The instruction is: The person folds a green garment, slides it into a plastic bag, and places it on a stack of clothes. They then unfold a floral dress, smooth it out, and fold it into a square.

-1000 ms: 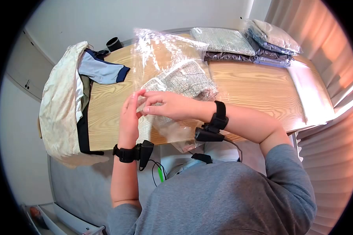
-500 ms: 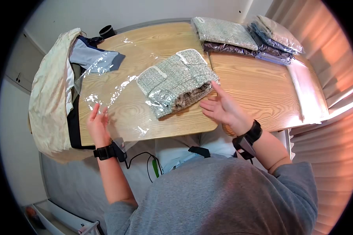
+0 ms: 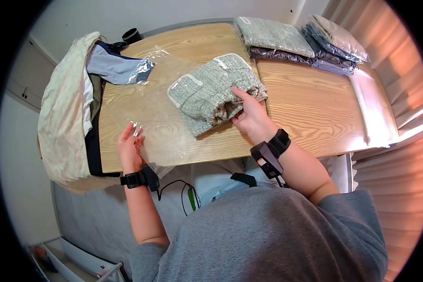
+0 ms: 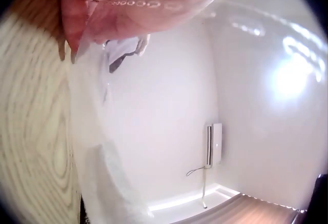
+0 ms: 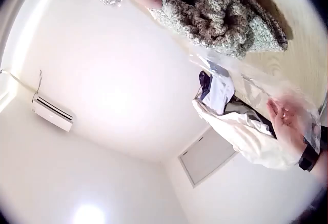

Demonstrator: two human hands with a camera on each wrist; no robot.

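Note:
A folded grey-green tweed garment (image 3: pixel 211 89) with white trim lies at the middle of the table, its rolled brownish edge facing the person. At that near edge the right hand (image 3: pixel 254 117) grips it, thumb on top and fingers tucked underneath, partly hidden. To the left, a clear plastic bag (image 3: pixel 162 103) spreads thinly over the wood. Its near left side is held by the left hand (image 3: pixel 130 148), fingers bent around the film. Close up in the left wrist view, the bag's film crosses the palm. The right wrist view shows the garment's bunched fabric (image 5: pixel 215 19) under the right hand.
Bagged folded clothes (image 3: pixel 277 40) are stacked at the back right, beside a second bagged pile (image 3: pixel 336 42). Flat clear bags (image 3: pixel 373 108) lie along the right edge. Loose clothes (image 3: pixel 66 117) drape over the left edge, with a black cup (image 3: pixel 131 35) behind them.
The hands were close together at the bag, then parted, with the bag drawn off to the left. Since then the right hand has moved in and gripped the garment; the left shifted slightly right.

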